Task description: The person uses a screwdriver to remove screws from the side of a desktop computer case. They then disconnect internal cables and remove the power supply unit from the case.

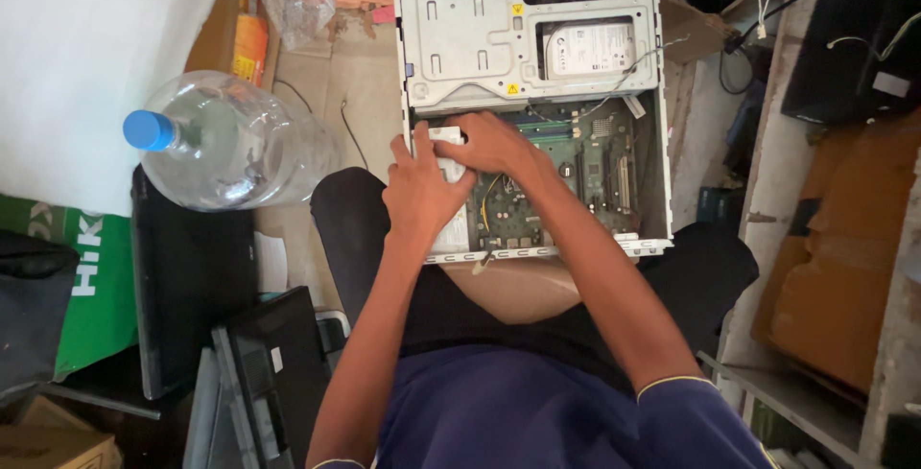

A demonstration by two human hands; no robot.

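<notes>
Left hand and right hand both grip the small white rectangular box inside the open grey metal computer case, above the green circuit board.

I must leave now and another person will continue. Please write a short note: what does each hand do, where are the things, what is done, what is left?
Left hand: resting on the white box inside the open computer case, grip unclear.
Right hand: on the box's top edge.
Done: side cover off, green board exposed; hard drive sits in its bay.
Left: the box is not yet out.
</notes>
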